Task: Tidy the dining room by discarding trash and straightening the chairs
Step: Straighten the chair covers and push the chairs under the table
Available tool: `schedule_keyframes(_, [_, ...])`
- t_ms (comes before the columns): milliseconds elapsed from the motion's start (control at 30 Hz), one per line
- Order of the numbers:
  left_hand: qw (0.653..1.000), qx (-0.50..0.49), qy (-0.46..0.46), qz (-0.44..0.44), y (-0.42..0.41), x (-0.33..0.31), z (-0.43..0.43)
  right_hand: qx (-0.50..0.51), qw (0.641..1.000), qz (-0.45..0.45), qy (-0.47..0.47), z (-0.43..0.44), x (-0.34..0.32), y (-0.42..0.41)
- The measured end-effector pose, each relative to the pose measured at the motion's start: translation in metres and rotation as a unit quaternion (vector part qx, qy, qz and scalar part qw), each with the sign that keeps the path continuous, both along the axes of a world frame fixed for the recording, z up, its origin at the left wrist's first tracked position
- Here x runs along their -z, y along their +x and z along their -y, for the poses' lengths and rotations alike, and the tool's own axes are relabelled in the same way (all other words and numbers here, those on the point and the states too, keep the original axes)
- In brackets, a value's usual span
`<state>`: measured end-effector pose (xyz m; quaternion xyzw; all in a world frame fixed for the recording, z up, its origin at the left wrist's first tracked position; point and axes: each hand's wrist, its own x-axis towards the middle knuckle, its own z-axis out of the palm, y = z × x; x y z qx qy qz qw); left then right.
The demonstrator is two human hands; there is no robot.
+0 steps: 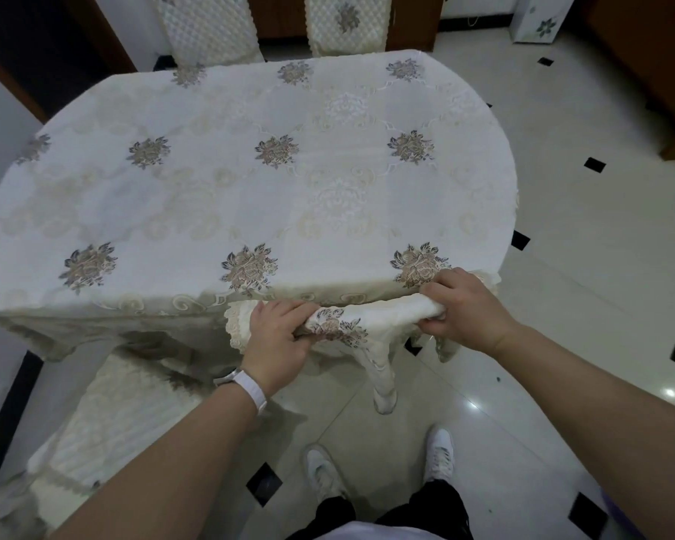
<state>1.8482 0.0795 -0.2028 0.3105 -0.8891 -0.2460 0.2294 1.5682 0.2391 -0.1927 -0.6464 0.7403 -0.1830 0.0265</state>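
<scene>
A chair with a cream embroidered cover stands at the table's near edge, and both hands grip the top of its back (378, 313). My left hand (277, 333) closes over the left end of the chair back. My right hand (464, 305) closes over the right end. One pale chair leg (384, 387) shows below on the floor. A second covered chair (117, 415) sits at the lower left, its seat partly under the table. The table carries a white tablecloth (227, 189) with flower motifs.
Two more covered chair backs (207, 29) (347, 21) stand at the table's far side. A white cabinet (534, 17) is at the far right. My white shoes (439, 454) rest on the glossy tiled floor (581, 267). Dark wooden furniture lines the right wall.
</scene>
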Motion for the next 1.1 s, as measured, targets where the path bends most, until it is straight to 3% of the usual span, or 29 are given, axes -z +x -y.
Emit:
schedule_keyframes(533, [0.998,0.043,0.004,0.043,0.007,-0.006,0.044,0.019,0.999,-0.01,-0.044,0.021,0.002,0.018])
schedule_keyframes(900, [0.999,0.041,-0.004,0.028,0.011,0.004,0.043,0.033,0.999,-0.025,0.008,0.02,0.002,0.021])
schedule_keyframes(1100, [0.998,0.033,-0.012,0.051,0.022,-0.004,0.037,-0.043,0.999,-0.011,0.02,0.026,-0.012,0.03])
